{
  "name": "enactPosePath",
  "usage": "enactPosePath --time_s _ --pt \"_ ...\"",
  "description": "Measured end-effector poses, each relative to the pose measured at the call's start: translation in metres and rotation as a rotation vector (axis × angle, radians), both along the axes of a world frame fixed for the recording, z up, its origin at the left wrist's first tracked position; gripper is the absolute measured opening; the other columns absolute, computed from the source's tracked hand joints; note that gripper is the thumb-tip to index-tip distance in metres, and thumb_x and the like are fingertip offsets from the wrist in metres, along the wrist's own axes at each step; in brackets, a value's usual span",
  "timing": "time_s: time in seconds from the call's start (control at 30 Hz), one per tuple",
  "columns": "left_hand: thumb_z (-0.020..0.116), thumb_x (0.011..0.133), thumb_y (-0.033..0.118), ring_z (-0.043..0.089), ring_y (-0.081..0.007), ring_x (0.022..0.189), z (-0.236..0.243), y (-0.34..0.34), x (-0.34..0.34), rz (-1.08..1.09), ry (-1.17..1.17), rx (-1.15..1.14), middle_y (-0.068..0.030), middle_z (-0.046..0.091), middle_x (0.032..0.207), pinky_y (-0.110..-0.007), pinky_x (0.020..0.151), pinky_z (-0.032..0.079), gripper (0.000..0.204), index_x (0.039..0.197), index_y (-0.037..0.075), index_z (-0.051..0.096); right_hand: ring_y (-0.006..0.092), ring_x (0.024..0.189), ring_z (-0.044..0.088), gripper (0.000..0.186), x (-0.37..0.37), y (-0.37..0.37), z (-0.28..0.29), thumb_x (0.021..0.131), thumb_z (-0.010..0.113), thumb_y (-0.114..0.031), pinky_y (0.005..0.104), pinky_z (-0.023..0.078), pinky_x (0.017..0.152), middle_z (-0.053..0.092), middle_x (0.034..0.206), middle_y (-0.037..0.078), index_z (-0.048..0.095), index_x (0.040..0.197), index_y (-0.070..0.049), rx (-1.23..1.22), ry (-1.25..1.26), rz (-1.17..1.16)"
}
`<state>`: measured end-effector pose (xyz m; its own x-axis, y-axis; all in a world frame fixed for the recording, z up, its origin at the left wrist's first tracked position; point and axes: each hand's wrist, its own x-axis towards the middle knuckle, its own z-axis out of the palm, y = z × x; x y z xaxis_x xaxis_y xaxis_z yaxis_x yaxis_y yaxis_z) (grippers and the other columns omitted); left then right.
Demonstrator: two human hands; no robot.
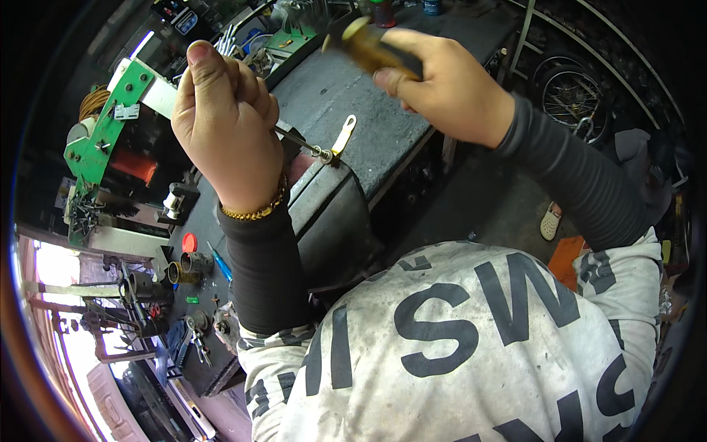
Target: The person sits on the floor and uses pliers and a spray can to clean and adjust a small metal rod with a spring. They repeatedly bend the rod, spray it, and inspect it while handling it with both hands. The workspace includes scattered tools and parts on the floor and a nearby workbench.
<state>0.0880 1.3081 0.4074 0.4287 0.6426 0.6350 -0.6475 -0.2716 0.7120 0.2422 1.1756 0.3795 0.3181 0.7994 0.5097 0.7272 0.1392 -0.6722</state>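
My left hand is closed in a fist around a thin metal rod, most of it hidden behind my fingers. The rod's far end meets a small round metal fitting at the top of a big dark bench vise. Beside that fitting, a flat shiny strip with a slotted end sticks up. Raised to the right, my right hand grips a yellow-brown hammer, smeared by motion and apart from the rod.
The vise stands at the edge of a dark workbench. A green machine frame rises on the left. Below it lie a red lid, metal cups and a blue pen-like tool. A spoked wheel stands at far right.
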Motion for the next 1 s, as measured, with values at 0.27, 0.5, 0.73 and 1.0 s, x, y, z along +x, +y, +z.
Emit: enactPosePath --time_s 0.27,0.5,0.73,1.0 --pt "0.052 0.101 0.032 0.029 -0.0042 0.043 -0.002 0.002 -0.004 0.038 -0.016 -0.025 0.0023 0.037 0.055 -0.022 0.038 0.018 0.041 0.068 0.009 0.042 0.0389 0.072 0.064 0.016 -0.002 -0.007 0.007 0.084 0.064 -0.011 0.0418 0.05 0.065 0.063 0.076 0.02 0.061 0.096 -0.001 -0.135 -0.283 0.013" --pt "0.048 0.103 0.028 0.023 -0.0066 0.046 0.001 0.001 -0.004 0.06 0.011 -0.046 0.0016 0.032 0.057 -0.024 0.04 0.017 0.039 0.069 0.009 0.04 0.0368 0.071 0.065 0.016 -0.002 -0.01 -0.004 0.082 0.064 -0.018 0.0445 0.052 0.065 0.065 0.074 0.016 0.058 0.086 -0.004 -0.439 -0.527 -0.031" --pt "0.048 0.103 0.028 0.022 -0.0066 0.045 0.003 -0.002 0.001 0.047 0.023 -0.048 0.0019 0.031 0.057 -0.024 0.039 0.017 0.039 0.069 0.008 0.041 0.038 0.069 0.064 0.02 0.018 -0.008 -0.02 0.086 0.062 -0.02 0.0443 0.051 0.062 0.065 0.075 0.019 0.062 0.094 -0.003 -0.525 -0.552 0.01" --pt "0.049 0.102 0.028 0.022 -0.0062 0.045 0.0 0.002 -0.001 0.055 0.012 0.0 0.0019 0.033 0.058 -0.024 0.039 0.017 0.039 0.07 0.008 0.042 0.0366 0.066 0.064 0.014 0.023 -0.009 -0.028 0.089 0.061 -0.018 0.0448 0.051 0.059 0.063 0.069 0.016 0.064 0.097 -0.007 -0.589 -0.693 -0.004"
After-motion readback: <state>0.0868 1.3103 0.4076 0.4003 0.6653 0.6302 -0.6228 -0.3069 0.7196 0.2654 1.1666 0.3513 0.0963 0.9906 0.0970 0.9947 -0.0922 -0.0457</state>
